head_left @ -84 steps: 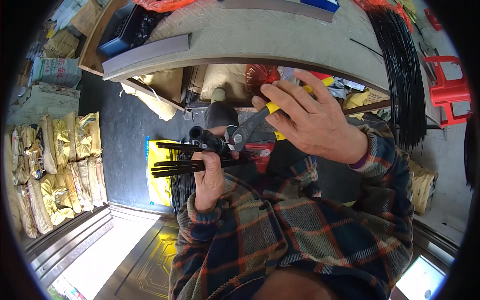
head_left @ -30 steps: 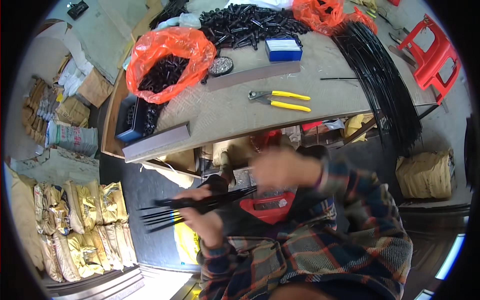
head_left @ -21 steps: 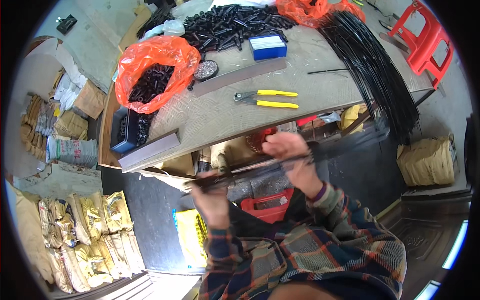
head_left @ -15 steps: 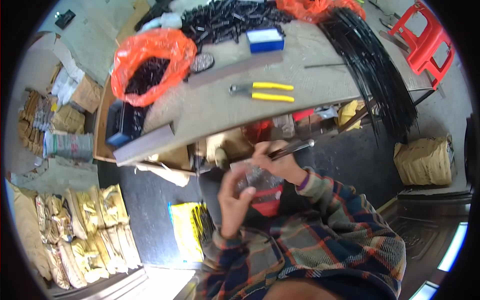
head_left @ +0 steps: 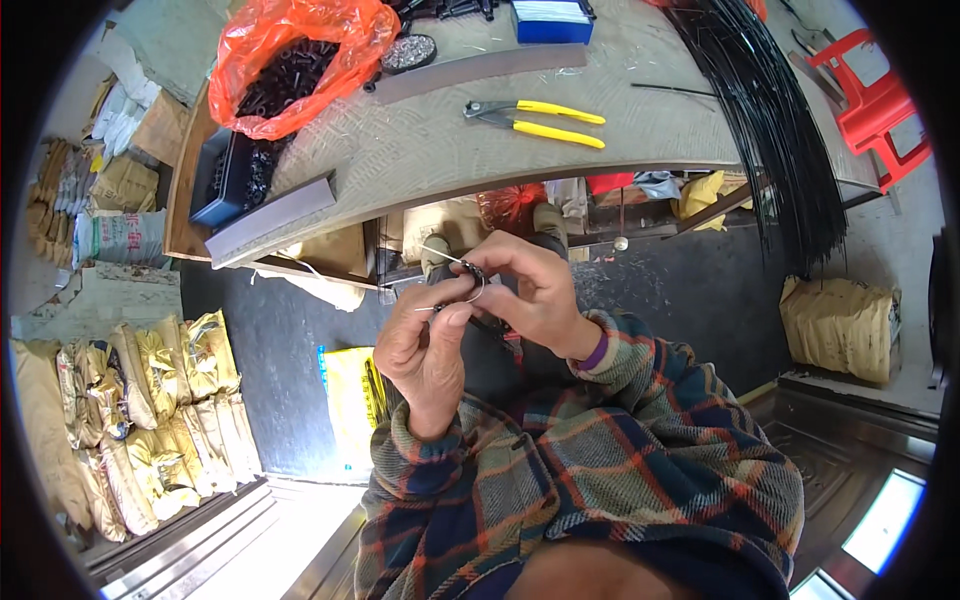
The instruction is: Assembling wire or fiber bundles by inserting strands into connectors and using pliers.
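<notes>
Above my lap, my left hand (head_left: 425,345) and my right hand (head_left: 535,295) meet with fingertips pinched together. Between them is a thin, pale, bent wire (head_left: 440,253) with a curved loop and small dark parts along it. One wire end sticks out past the right fingertips, another past the left fingers. The fingers hide much of it, so its exact kind is unclear. On the worktable ahead lie cutting pliers (head_left: 535,120) with yellow handles, jaws to the left, apart from both hands.
The grey worktable (head_left: 400,155) bears an orange plastic bag (head_left: 230,75) of black parts, a blue box (head_left: 552,22) and a bundle of long black strips (head_left: 770,130) overhanging its front edge. A red stool (head_left: 880,105) stands right. Wrapped packages (head_left: 150,420) line the left side.
My hands have come together around the bent wire. The dark rod seen in my right hand before no longer shows there. The view has shifted, so the table sits higher.
</notes>
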Tool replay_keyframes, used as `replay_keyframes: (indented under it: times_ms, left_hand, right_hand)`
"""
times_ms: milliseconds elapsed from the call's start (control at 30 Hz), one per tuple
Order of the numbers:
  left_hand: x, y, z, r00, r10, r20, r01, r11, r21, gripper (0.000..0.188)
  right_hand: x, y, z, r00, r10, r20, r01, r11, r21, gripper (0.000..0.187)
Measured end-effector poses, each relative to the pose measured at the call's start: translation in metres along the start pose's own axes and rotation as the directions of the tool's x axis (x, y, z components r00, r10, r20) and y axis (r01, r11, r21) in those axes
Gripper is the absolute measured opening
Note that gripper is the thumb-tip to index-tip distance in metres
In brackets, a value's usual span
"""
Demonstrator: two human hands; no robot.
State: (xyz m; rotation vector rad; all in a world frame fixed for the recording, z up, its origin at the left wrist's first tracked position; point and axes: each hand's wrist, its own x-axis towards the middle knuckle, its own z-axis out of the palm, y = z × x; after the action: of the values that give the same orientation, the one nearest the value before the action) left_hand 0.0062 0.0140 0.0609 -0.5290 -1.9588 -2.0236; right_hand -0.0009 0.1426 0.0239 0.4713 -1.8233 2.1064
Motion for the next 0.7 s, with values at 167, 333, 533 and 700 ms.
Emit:
replay_keyframes:
  times_ms: [167, 333, 533, 700]
  left_hand:
    - [0.001, 0.011, 0.000, 0.994, -0.048, -0.103, 0.043, 0.998, -0.055, 0.023]
    - [0.015, -0.003, -0.036, 0.896, -0.132, 0.424, 0.307, 0.873, -0.378, 0.039]
    - [0.018, -0.007, -0.071, 0.824, -0.169, 0.541, 0.490, 0.691, -0.532, 0.015]
    - [0.015, -0.032, -0.069, 0.912, -0.265, 0.314, 0.404, 0.722, -0.562, 0.018]
  right_hand:
    - [0.017, -0.024, 0.007, 0.970, -0.232, 0.070, 0.242, 0.937, -0.252, 0.022]
    - [0.021, -0.033, 0.001, 0.953, -0.027, 0.303, 0.054, 0.995, -0.081, 0.030]
    - [0.083, -0.031, 0.009, 0.460, 0.032, 0.887, -0.124, 0.992, 0.028, 0.021]
    - [0.194, 0.060, 0.047, 0.689, 0.209, 0.693, 0.047, 0.942, -0.331, 0.018]
